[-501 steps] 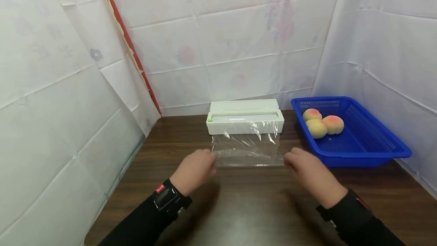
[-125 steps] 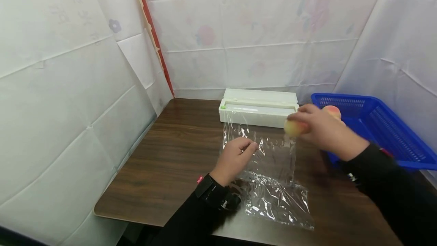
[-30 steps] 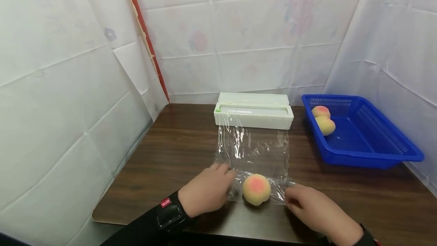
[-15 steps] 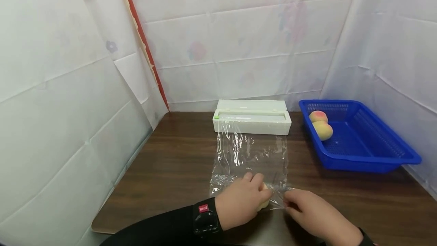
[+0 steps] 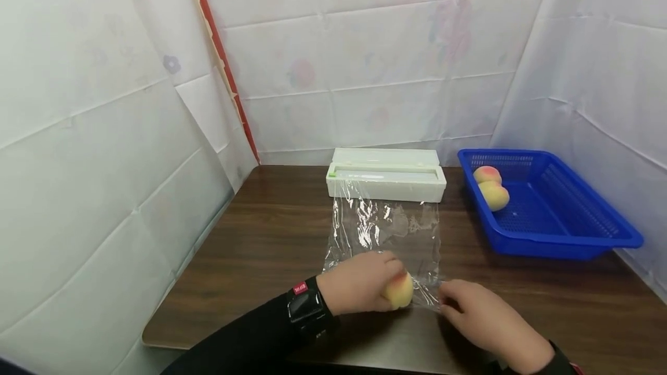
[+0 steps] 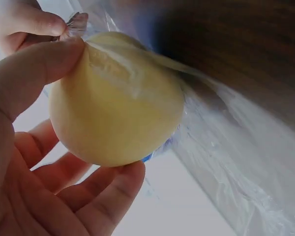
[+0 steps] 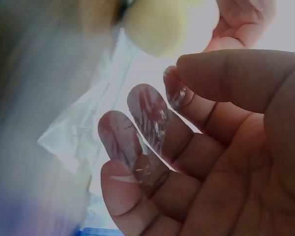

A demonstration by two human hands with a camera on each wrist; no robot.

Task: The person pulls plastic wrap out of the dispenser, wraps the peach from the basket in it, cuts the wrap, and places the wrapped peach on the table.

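A pinkish-yellow peach sits on the near end of the clear plastic wrap. My left hand grips it from the left side. In the left wrist view, thumb and fingers curve round the peach, and part of the wrap covers its top. To its right, my right hand pinches the wrap's near corner. The right wrist view shows film stretched over that hand's fingertips, with the thumb against the index finger.
At the back of the brown table stands a white wrap dispenser, lid up, the film running from it towards me. A blue basket at the right holds two more peaches. White sheeting encloses the back and sides.
More wrap has been drawn out since the earliest frame. One peach went from basket to wrap in my right hand. My left hand has since moved right from the film onto the peach.
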